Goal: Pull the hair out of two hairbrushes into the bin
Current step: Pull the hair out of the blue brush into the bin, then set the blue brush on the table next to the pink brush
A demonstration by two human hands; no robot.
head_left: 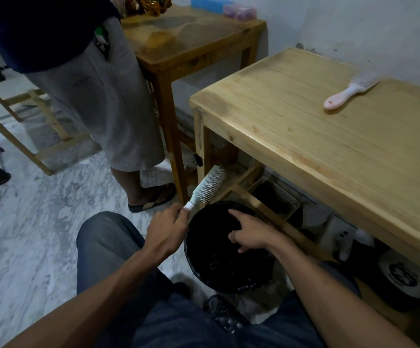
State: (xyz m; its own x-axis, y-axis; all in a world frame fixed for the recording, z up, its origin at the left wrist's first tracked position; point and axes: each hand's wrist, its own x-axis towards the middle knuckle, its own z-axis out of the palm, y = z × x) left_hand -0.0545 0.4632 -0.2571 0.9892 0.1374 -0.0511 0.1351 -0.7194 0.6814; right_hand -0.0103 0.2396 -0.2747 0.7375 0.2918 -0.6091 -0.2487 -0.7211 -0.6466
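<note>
My left hand (166, 229) grips the handle of a pale green hairbrush (207, 187), whose white bristles point right and whose head sticks up and away just past the bin's far-left rim. A black round bin (219, 275) lined with a dark bag stands on the floor between my knees. My right hand (248, 232) hovers over the bin's mouth with the fingers spread and pointing down; nothing shows in it. A second, pink-handled hairbrush (347, 92) lies on the light wooden table (329, 151) at the far right.
Another person in grey shorts and sandals (103, 101) stands left of a darker wooden side table (186, 43). Under the light table sit a mesh basket (279, 197) and other items. The floor is marble.
</note>
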